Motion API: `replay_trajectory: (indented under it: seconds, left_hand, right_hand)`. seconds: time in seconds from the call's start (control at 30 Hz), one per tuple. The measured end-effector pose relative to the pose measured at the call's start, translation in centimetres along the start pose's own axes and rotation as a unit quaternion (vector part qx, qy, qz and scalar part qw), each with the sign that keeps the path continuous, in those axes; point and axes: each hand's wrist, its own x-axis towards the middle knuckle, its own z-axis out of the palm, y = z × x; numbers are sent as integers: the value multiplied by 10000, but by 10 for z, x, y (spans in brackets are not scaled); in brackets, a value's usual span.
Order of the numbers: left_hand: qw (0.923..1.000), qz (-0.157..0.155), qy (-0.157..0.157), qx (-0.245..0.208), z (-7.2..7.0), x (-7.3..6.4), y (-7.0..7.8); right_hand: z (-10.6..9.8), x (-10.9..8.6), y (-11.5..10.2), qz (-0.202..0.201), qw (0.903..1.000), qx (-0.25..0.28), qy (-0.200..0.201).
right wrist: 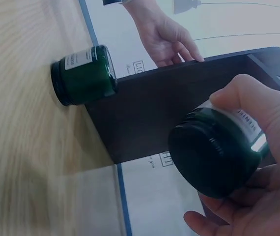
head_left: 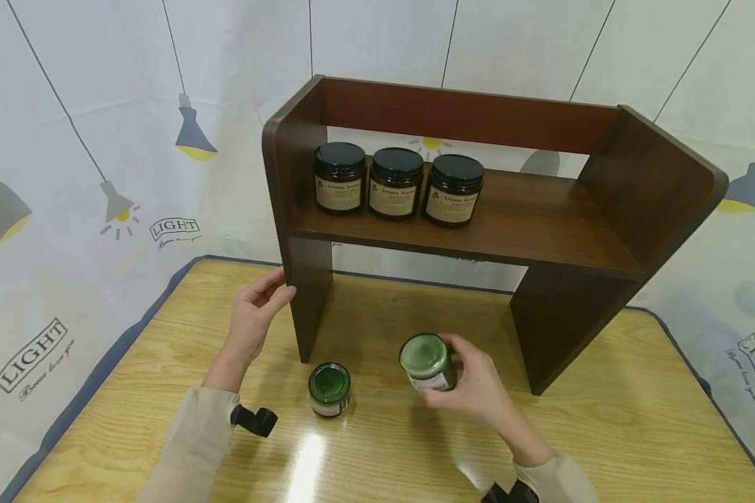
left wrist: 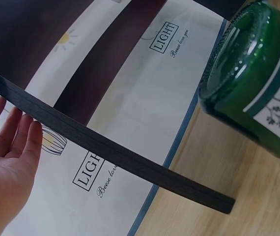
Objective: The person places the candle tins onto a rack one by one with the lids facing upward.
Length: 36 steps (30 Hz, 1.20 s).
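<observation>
With my right hand [head_left: 472, 381] I grip a green glass jar [head_left: 426, 358], raised above the table in front of the shelf. Its bare green glass end faces up, and its dark lid [right wrist: 206, 157] shows in the right wrist view. My left hand [head_left: 254, 314] holds the left side panel of a dark brown wooden shelf [head_left: 465, 255], thumb at the front edge and fingers at the outer face. A second green jar [head_left: 329, 389] stands lid-down on the table, near the foot of that panel. In the left wrist view this jar [left wrist: 258, 83] looms close at the right.
Three dark jars with black lids and beige labels, the left [head_left: 340, 178], middle [head_left: 396, 183] and right one [head_left: 454, 190], stand in a row on the upper board's left part. A wood-grain table [head_left: 604, 433] lies beneath. Behind hangs a white printed cloth [head_left: 239, 105].
</observation>
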Motion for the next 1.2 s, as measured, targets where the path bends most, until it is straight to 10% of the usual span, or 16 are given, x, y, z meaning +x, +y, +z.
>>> replay_trajectory:
  seconds: [0.6,1.2]
  left_hand:
    - [9999,5,-3,-124,-1,1,-1]
    - [9999,0,-16,-118,0,0,0]
  right_hand:
    - [-31,-2,-5,-347,9967,-606,408]
    - [-40,-4,-7,-315,9912,325,1243]
